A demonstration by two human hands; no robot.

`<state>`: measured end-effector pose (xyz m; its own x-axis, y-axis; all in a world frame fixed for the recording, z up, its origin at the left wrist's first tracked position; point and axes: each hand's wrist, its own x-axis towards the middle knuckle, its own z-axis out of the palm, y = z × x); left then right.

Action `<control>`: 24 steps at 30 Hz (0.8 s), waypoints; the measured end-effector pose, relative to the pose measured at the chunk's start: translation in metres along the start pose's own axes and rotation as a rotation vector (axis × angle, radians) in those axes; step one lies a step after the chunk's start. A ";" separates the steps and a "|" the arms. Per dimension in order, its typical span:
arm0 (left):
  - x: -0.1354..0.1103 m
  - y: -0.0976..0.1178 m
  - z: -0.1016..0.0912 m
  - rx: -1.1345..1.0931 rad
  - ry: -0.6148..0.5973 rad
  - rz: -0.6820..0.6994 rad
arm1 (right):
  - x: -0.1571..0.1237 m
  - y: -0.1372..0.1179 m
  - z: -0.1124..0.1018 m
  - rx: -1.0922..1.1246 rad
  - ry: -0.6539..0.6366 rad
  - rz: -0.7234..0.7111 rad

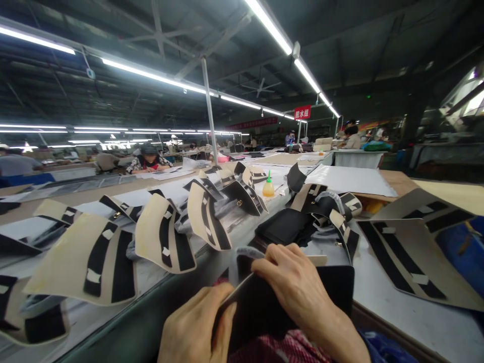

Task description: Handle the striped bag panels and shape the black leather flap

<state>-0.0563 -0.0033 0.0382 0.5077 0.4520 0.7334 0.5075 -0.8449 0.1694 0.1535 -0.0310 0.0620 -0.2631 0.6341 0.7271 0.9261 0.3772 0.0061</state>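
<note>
Both my hands hold a black leather piece at the bottom centre. My left hand grips its left edge, fingers folded round it. My right hand lies across its top, fingers curled over the upper edge near a grey lining strip. Just beyond lies a stack of black pieces.
Several curved cream-and-black panels stand in a row on the belt to the left. More panels lie flat on the right table. A yellow glue bottle stands further back. Other people sit at distant tables.
</note>
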 end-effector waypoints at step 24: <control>0.032 -0.008 0.002 -0.183 -0.418 -0.457 | -0.095 0.053 -0.004 0.045 0.249 0.287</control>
<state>-0.0424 0.0188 0.0590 0.5159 0.8198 0.2484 0.6283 -0.5592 0.5408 0.2288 -0.0740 -0.0035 0.0839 0.5366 0.8397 0.9385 0.2408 -0.2476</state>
